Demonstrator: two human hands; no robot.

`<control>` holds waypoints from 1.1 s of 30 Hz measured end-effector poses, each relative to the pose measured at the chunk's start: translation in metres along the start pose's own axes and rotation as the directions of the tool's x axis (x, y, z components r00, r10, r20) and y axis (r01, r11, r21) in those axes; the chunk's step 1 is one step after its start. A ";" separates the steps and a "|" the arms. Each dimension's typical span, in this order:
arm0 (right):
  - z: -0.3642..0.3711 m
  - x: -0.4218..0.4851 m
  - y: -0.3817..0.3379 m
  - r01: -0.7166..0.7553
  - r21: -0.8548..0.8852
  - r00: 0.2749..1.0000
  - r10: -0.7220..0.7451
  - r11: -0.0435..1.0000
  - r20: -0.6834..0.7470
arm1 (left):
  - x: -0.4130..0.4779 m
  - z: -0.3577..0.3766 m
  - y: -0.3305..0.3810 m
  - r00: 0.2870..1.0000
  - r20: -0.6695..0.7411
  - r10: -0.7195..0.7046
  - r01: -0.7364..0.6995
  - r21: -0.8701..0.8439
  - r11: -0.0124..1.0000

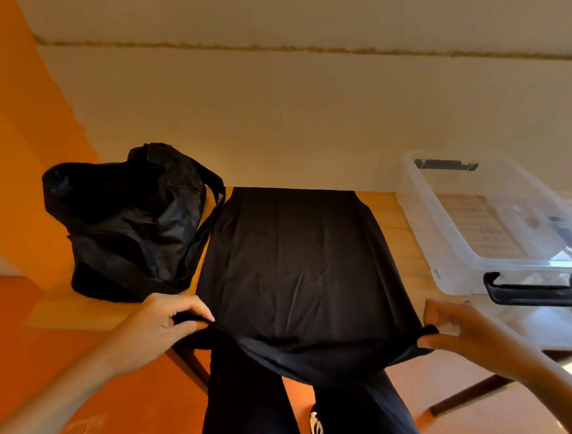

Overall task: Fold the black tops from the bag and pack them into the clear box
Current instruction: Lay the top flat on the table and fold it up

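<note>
A black top [296, 260] lies spread flat on the wooden table [405, 241], its near end hanging over the front edge. My left hand [165, 323] pinches the top's near left corner. My right hand [453, 329] pinches its near right corner. A crumpled black bag [127, 219] with long straps stands on the table's left end, touching the top's left side. The clear box [467, 231] with black clip handles sits open at the right; I see no clothes in it.
A clear lid [535, 326] lies under the box's near end at the table's right front. A cream wall rises right behind the table. Orange floor lies to the left and below. My dark trouser legs and one shoe show below the table edge.
</note>
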State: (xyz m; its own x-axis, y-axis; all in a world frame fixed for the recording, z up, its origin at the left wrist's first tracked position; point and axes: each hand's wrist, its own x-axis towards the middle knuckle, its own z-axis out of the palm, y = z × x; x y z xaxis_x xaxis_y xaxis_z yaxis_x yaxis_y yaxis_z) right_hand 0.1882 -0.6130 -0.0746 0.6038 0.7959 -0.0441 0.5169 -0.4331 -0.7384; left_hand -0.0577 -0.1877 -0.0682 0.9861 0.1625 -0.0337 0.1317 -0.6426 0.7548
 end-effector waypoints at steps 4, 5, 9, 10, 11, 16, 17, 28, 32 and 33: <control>0.001 0.023 0.004 0.042 0.152 0.992 -0.023 0.987 -0.124 | 0.017 -0.005 -0.005 0.996 -0.076 0.053 -0.053 0.002 0.999; 0.000 0.028 0.005 0.068 0.185 0.988 -0.040 0.980 -0.150 | 0.018 -0.008 -0.007 0.996 -0.062 0.060 -0.060 0.012 0.998; -0.002 0.027 0.008 0.089 0.318 0.985 -0.036 0.944 -0.168 | 0.008 -0.014 -0.009 0.995 0.075 0.060 -0.055 -0.067 0.996; -0.002 0.022 0.009 0.072 0.331 0.991 -0.031 0.941 -0.128 | 0.003 -0.014 -0.011 0.992 0.109 0.064 -0.056 -0.078 0.995; -0.001 0.017 0.012 0.060 0.316 0.996 -0.035 0.947 -0.085 | -0.002 -0.014 -0.013 0.986 0.155 0.061 -0.048 -0.081 0.996; 0.006 0.002 0.026 0.008 0.239 0.986 -0.047 0.971 0.159 | -0.016 -0.005 -0.023 0.921 0.388 0.017 0.002 -0.048 0.999; 0.006 0.001 0.026 -0.013 0.218 0.976 -0.035 0.976 0.214 | -0.015 -0.005 -0.023 0.905 0.426 0.018 -0.001 -0.041 0.999; 0.059 0.131 -0.001 -0.018 -0.389 0.998 -0.009 0.921 -0.065 | 0.118 0.048 -0.028 0.998 0.060 0.006 -0.037 0.537 0.843; 0.077 0.163 0.013 -0.184 -0.586 0.981 0.188 0.789 -0.055 | 0.142 0.058 -0.039 0.991 0.055 -0.120 0.051 0.680 0.731; 0.081 0.162 0.016 -0.207 -0.607 0.975 0.212 0.767 -0.065 | 0.141 0.060 -0.042 0.988 0.060 -0.143 0.063 0.689 0.722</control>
State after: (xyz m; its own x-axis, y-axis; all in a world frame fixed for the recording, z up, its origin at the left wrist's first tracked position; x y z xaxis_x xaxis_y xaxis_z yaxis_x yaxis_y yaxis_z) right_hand 0.2453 -0.4565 -0.1482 0.7380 0.6567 -0.1553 0.6396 -0.7541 -0.1493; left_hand 0.0817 -0.1830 -0.1439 0.9614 0.2074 -0.1809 0.2265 -0.9697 0.0919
